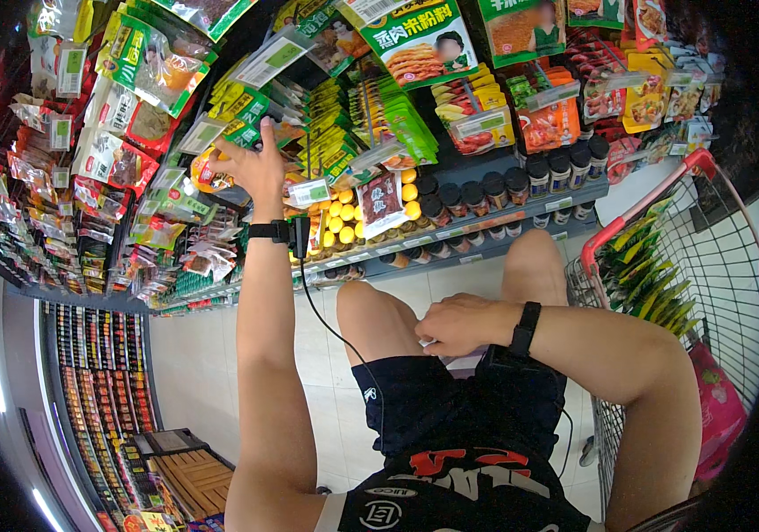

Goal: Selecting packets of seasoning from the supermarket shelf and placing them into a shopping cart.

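Since the seasoning packets (413, 53) hang in rows with their fronts facing out, we guess they are placed so that each kind is easy to see and pull off. We can use the grey shelf (468, 228) to find our way. Jars with black lids (494, 188) stand upright in lines on it, maybe because jars stand well and soft bags do not.

Up and to the left of the grey shelf, our left hand (260, 168) reaches in among the packets. Its fingers are spread wide, with the pointer finger up and the thumb out to the side. Green-and-yellow packets (246, 105) are right by the fingers, and an orange packet (209, 173) is just beside the thumb. We cannot tell if the hand touches either one.

Below the grey shelf, our right hand (459, 324) is curled in over our legs, maybe just to rest. A bit of something white (426, 343) shows at its fingertips, but we cannot tell what it is or if it is pinched.

To the right of the grey shelf is a shopping cart (608, 244) with green packets (641, 275) piled inside.
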The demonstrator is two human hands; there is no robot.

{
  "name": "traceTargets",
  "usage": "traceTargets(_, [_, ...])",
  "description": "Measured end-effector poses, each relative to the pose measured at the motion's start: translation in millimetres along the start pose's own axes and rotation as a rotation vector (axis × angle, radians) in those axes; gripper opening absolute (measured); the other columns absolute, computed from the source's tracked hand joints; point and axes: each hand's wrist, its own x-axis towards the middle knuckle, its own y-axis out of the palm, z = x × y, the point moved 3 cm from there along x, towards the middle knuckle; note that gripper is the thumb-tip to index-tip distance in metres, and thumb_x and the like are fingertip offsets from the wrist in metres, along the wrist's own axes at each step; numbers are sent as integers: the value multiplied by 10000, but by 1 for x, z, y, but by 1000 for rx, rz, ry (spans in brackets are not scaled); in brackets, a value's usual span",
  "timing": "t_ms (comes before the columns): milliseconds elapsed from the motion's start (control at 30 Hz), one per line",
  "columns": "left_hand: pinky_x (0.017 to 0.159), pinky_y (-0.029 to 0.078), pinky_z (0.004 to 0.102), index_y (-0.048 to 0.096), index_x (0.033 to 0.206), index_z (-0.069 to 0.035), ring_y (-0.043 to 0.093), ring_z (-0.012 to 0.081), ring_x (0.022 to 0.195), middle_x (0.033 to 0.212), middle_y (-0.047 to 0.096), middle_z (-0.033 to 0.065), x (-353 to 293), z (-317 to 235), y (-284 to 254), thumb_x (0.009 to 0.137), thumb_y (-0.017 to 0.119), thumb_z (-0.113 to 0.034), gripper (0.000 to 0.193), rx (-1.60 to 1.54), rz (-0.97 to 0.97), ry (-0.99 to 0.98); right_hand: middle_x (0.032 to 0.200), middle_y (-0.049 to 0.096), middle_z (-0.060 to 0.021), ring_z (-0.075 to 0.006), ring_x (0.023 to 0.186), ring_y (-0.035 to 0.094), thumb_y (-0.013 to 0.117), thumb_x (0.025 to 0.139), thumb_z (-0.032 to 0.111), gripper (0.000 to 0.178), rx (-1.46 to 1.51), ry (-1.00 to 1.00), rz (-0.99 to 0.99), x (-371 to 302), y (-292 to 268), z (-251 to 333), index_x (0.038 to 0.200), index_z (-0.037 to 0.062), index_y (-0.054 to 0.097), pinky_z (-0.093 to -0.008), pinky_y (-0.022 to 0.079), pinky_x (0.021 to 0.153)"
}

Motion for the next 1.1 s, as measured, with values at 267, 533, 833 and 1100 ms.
traceTargets(267, [1010, 208, 628, 185, 1410, 9, 248, 485, 1252, 1372, 163, 321, -6, 3, 0, 837, 562, -624, 933, 136, 41, -9, 891, 651, -183, -370, 865, 635, 578, 859, 297, 266, 12, 0, 18, 2, 3, -2, 951, 54, 633, -476, 497, 751])
traceTargets(533, [1059, 114, 617, 139, 1471, -11, 135, 466, 1362, 1475, 136, 301, -5, 0, 4, 928, 432, -569, 832, 103, -1, 142, 876, 645, -184, -375, 854, 633, 570, 864, 309, 274, 26, 13, 17, 2, 5, -5, 943, 53, 626, -478, 494, 746])
traceTargets(833, [1035, 81, 656, 96, 1524, -209, 107, 472, 1385, 1485, 122, 336, -1, -9, 11, 945, 388, -564, 739, 113, 95, 133, 908, 650, -189, -379, 874, 634, 578, 856, 306, 275, 23, 21, 49, 2, 2, -4, 955, 55, 630, -483, 496, 767])
traceTargets(1100, [1039, 96, 641, 105, 1524, -236, 117, 494, 1371, 1456, 134, 376, 9, -7, 27, 911, 480, -538, 779, 150, 128, 105, 897, 654, -194, -382, 891, 636, 584, 857, 300, 282, 0, 45, 58, 0, -2, 0, 980, 52, 636, -482, 500, 780])
